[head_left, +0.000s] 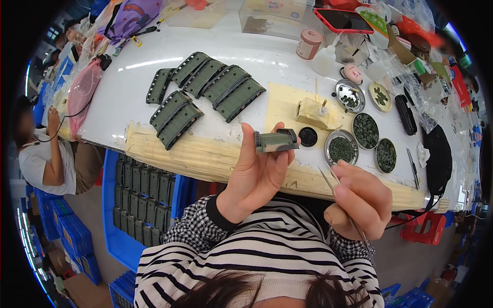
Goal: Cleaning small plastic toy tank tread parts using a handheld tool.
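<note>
1. Head view, left hand point(257, 177): half curled, palm showing, it grips a small camouflage part point(276, 142) between thumb and fingers, above the near edge of the bench point(118, 108).
2. Right hand point(362, 195): fingers pinched around metal tweezers point(325, 178), tips apart, near a silver dish point(325, 148) of green bits.
3. A black round lid point(308, 136) and tan block point(313, 114) stand just beyond the part, crowding the space before the dish.
4. Green ridged pieces point(233, 90) cover the bench left of its middle.
5. Clutter fills the far right corner, including a red-edged phone point(343, 20); below the near edge sits a blue crate point(109, 205).
</note>
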The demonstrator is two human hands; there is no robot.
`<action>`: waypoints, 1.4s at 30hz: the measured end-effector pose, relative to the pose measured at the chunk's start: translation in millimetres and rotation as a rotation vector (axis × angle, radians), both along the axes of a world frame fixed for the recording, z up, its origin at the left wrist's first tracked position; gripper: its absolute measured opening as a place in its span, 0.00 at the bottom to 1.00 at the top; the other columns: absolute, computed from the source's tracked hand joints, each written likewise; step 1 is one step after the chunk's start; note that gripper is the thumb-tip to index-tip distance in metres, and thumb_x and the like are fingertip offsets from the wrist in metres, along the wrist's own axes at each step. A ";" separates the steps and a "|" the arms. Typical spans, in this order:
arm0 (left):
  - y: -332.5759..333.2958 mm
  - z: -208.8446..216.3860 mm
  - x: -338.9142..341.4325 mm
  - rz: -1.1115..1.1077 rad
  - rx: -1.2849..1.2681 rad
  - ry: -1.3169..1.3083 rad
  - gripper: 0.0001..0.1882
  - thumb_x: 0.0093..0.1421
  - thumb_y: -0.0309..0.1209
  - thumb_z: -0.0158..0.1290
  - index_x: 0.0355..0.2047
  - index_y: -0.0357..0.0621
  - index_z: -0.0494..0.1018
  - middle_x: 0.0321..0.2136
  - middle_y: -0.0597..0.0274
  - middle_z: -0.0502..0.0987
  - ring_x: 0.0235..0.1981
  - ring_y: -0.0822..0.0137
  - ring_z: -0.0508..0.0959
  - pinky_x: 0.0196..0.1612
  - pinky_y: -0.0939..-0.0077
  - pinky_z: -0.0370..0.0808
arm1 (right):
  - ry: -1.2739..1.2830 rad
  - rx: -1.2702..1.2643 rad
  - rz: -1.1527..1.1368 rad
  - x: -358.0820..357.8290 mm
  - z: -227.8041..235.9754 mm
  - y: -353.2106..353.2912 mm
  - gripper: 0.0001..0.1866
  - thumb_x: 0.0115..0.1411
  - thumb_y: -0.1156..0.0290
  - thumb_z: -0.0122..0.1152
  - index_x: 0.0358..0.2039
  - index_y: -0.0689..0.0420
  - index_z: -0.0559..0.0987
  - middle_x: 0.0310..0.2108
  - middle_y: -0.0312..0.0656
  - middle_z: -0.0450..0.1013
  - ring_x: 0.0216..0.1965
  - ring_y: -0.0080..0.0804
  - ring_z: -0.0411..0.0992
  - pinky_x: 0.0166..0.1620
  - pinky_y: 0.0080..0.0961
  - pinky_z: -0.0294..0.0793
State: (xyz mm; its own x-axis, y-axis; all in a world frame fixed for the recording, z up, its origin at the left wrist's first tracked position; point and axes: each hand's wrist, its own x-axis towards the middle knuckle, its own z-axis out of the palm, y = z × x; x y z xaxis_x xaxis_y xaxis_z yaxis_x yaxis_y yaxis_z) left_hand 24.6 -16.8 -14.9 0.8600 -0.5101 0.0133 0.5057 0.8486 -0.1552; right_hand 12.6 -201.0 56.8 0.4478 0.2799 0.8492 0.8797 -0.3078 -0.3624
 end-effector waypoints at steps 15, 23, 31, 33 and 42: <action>-5.4 21.6 2.8 -0.052 -0.114 0.206 0.36 0.58 0.53 0.53 0.45 0.26 0.65 0.41 0.46 0.74 0.43 0.64 0.79 0.47 0.83 0.81 | 0.182 -0.028 -0.027 -7.8 -11.7 -3.9 0.20 0.47 0.76 0.68 0.43 0.59 0.78 0.35 0.48 0.77 0.34 0.40 0.77 0.38 0.30 0.79; -6.8 17.6 4.2 -0.031 -0.070 0.185 0.35 0.58 0.53 0.53 0.45 0.26 0.64 0.41 0.48 0.74 0.42 0.64 0.79 0.46 0.83 0.81 | 0.246 0.016 0.012 -2.1 -20.4 0.1 0.15 0.59 0.67 0.61 0.43 0.60 0.74 0.35 0.51 0.77 0.34 0.42 0.77 0.39 0.30 0.78; -5.7 16.1 2.8 0.027 0.093 0.132 0.35 0.60 0.55 0.49 0.47 0.29 0.64 0.41 0.50 0.74 0.42 0.66 0.79 0.46 0.84 0.80 | 0.293 0.066 0.019 2.7 -18.1 12.5 0.22 0.58 0.59 0.62 0.45 0.63 0.75 0.34 0.48 0.78 0.37 0.41 0.78 0.40 0.29 0.78; -3.7 18.6 2.3 0.054 0.200 0.132 0.34 0.61 0.56 0.48 0.47 0.31 0.65 0.41 0.51 0.74 0.42 0.67 0.78 0.46 0.85 0.80 | 0.214 -0.059 0.000 6.1 -11.9 8.3 0.22 0.55 0.59 0.64 0.44 0.62 0.77 0.33 0.45 0.78 0.36 0.40 0.77 0.41 0.30 0.78; -7.1 13.6 -6.5 0.118 0.425 0.082 0.33 0.62 0.62 0.42 0.49 0.45 0.70 0.43 0.50 0.76 0.39 0.67 0.79 0.45 0.71 0.78 | -0.077 -0.303 -0.086 15.6 3.1 10.6 0.16 0.50 0.63 0.66 0.37 0.58 0.83 0.30 0.39 0.75 0.34 0.34 0.76 0.40 0.30 0.81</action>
